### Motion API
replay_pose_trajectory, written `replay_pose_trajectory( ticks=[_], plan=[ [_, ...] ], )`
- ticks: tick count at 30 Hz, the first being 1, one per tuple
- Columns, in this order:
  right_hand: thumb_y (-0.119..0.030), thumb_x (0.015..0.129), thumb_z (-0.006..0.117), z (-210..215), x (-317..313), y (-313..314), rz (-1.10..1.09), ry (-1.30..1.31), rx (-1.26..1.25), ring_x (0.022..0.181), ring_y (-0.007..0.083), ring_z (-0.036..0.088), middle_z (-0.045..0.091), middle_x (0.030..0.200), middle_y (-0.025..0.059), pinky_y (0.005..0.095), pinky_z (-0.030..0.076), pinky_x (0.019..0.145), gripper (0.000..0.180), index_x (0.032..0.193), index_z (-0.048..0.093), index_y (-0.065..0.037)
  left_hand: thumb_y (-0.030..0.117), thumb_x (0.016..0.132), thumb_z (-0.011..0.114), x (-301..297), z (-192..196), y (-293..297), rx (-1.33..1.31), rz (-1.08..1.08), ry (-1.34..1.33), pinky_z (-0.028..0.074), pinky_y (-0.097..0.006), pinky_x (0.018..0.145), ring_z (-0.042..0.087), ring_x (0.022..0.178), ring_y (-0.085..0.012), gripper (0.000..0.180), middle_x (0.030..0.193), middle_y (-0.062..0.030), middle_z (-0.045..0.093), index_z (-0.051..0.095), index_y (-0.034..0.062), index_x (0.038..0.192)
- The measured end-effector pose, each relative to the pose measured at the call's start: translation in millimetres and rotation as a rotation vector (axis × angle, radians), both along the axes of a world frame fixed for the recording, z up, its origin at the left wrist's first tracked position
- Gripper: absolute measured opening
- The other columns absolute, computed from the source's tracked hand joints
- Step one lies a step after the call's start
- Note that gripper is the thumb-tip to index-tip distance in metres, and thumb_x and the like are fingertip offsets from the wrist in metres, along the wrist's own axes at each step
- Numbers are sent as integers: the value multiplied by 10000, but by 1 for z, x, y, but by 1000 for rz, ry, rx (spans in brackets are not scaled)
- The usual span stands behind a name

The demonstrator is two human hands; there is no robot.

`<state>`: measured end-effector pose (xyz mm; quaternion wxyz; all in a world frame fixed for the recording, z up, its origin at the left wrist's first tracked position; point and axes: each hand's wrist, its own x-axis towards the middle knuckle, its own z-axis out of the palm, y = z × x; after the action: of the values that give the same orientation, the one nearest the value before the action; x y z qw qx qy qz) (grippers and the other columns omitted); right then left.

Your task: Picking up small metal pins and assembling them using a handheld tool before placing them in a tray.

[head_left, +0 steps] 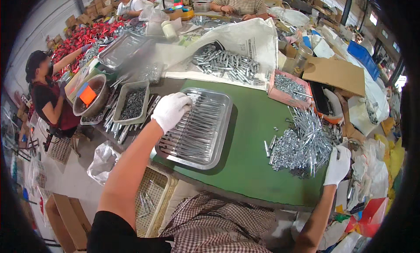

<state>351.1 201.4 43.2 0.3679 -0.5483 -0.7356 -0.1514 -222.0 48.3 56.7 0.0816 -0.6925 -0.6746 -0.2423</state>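
Observation:
My left hand [172, 111], in a white glove, reaches over the left rim of a shiny metal tray [229, 110]. Its fingers are bent and drawn together above the rod ends; what they hold, if anything, is hidden. Inside the tray, thin metal rods [199, 130] lie side by side in a long row. At the right, my right hand [337, 166], gloved too, rests beside a heap of loose metal rods [309, 132], fingers stretched forward and slightly apart. I see nothing held in it. Small metal sleeves [286, 150] are piled against the rods' left side.
The green work surface [249, 130] carries the tray. A grey bin of dark small parts [133, 102] and a round bowl [90, 95] stand left. A pink box [288, 89] and a cardboard sheet [334, 75] lie right. Metal tubes [225, 65] cover a white sack. Other people work beyond.

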Motion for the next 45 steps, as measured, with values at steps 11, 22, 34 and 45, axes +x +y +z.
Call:
replay_pose_trajectory(
  ticks=[11, 22, 34, 45],
  plan=[
    [14, 1009, 526, 4, -31, -118, 279, 876, -413, 910, 170, 675, 641, 1130, 108, 308, 552, 846, 144, 1133, 600, 9, 207, 924, 678, 5, -2, 12, -216, -4, -30, 539, -453, 906, 668, 1024, -358, 159, 1029, -145, 691, 722, 72, 996],
    [66, 872, 658, -7, -42, -175, 286, 573, -571, 881, 228, 694, 690, 963, 115, 334, 546, 792, 157, 998, 712, -11, 130, 851, 653, 110, 19, 26, -166, -86, 224, 539, -471, 905, 652, 1025, -351, 158, 1038, -140, 664, 698, 53, 981],
    [-21, 820, 725, -25, -43, -182, 309, 170, -456, 923, 332, 647, 683, 917, 101, 443, 505, 837, 123, 932, 712, -70, 173, 901, 638, 218, 4, 33, -337, -566, 387, 521, -402, 890, 663, 1038, -263, 113, 1019, -58, 685, 696, 142, 994],
    [-109, 822, 729, -14, -59, -164, 366, 1, -438, 929, 311, 630, 663, 896, 53, 455, 464, 834, 85, 896, 715, -150, 168, 844, 721, 283, -42, -36, -69, -516, -150, 512, -439, 773, 651, 877, -280, 187, 938, -44, 634, 705, 133, 1027]
  ],
)
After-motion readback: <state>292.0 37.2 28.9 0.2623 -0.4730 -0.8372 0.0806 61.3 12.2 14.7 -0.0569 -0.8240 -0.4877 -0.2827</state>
